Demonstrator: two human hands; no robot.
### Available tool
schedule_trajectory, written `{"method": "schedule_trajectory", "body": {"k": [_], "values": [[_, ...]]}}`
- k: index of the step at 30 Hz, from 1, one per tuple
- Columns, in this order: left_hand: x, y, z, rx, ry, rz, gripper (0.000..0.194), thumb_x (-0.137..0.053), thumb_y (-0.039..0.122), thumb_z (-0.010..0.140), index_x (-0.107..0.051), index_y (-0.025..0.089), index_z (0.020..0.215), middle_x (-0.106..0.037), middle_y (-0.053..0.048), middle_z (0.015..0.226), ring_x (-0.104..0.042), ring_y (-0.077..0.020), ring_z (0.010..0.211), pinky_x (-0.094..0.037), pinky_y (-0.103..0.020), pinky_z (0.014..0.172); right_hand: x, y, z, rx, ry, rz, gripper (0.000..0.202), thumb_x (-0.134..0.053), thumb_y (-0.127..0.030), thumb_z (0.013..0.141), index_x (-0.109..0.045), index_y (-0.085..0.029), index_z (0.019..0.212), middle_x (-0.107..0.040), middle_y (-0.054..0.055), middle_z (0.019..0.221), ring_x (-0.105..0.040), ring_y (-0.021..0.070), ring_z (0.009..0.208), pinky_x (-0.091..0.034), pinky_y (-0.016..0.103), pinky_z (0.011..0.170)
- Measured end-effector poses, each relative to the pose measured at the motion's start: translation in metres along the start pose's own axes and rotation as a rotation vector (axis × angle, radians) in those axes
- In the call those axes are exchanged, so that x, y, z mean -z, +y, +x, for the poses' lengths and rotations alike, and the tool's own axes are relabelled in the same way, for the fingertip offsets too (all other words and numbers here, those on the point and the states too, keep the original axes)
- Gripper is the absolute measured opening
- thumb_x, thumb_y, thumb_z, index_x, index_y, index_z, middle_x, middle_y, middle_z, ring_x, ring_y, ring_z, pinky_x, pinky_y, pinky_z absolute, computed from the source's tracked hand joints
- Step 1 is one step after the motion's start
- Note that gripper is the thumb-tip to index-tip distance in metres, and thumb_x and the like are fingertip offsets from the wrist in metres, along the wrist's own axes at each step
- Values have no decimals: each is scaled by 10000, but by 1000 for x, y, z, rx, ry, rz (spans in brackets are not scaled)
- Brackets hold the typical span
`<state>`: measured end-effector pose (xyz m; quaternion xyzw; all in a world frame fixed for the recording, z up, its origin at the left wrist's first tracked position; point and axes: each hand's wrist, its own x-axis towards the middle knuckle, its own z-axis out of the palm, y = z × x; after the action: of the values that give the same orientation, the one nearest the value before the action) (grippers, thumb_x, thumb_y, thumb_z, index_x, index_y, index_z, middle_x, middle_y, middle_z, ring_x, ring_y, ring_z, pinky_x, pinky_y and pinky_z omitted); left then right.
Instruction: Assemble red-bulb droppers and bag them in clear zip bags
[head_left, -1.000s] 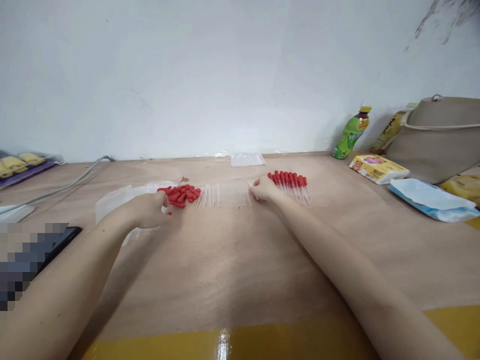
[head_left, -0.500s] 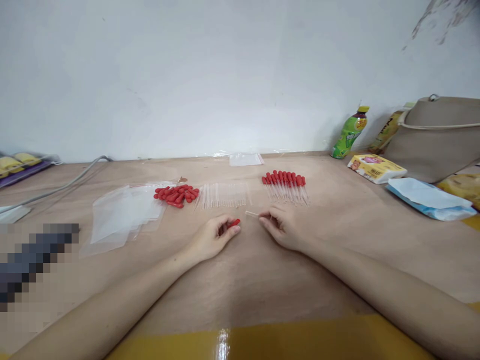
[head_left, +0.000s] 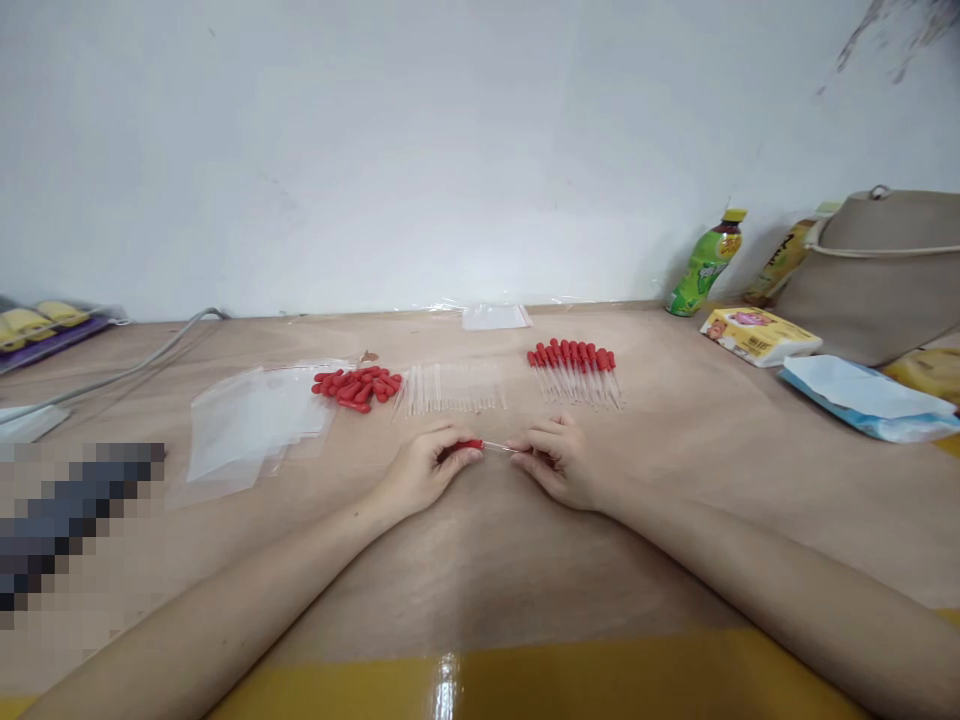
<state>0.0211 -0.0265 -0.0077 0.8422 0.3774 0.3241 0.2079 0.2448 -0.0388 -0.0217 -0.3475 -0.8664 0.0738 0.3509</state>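
My left hand (head_left: pixel 426 468) is closed on a red rubber dropper bulb (head_left: pixel 472 444), whose mouth faces right. Pinched in my right hand (head_left: pixel 559 465) is a thin clear dropper tube (head_left: pixel 496 446); its left end meets the bulb's mouth, though how far in it sits I cannot tell. Beyond my left hand lies a pile of loose red bulbs (head_left: pixel 356 387). Right of that pile, several clear tubes (head_left: pixel 454 388) lie side by side. Past my right hand is a row of droppers with red bulbs fitted on clear tubes (head_left: pixel 576 368).
Clear plastic bags (head_left: pixel 240 420) lie at the left, and a small bag (head_left: pixel 495 317) by the wall. A grey cable (head_left: pixel 142 362) runs along the left. At the right are a green bottle (head_left: pixel 705 265), a tissue pack (head_left: pixel 761 335), a blue-white packet (head_left: pixel 874 397) and a grey bag (head_left: pixel 877 280).
My right hand has moved left and slightly down, bringing the tube's end from apart to the red bulb's mouth. My left hand still holds the bulb, nearly in place.
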Motion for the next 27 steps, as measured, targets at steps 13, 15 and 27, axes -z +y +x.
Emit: {"method": "schedule_trajectory", "body": {"k": [13,15,27], "values": [[0,-2,0,-135,-60,33,180,-482,233,879,-657,194,899,-642,-33,841,-597,-134,755,-464,-244,694,9,1,7,47,-51,-205,191,-459,-221,862,-649,-203,847,-660,8,764,-487,97,601,-229,326,715],[-1,-3,0,-141,-47,85,192,-472,246,885,-655,192,905,-639,-34,832,-595,-136,747,-462,-246,689,7,-1,7,72,-19,-284,198,-453,-206,856,-651,-204,845,-653,13,750,-473,100,600,-220,328,705],[-1,-12,5,-186,128,137,183,-587,273,818,-655,190,967,-672,-47,893,-620,-156,810,-489,-270,747,1,4,16,128,27,-332,212,-417,-199,883,-628,-174,866,-631,37,750,-509,124,697,-253,309,692]]}}
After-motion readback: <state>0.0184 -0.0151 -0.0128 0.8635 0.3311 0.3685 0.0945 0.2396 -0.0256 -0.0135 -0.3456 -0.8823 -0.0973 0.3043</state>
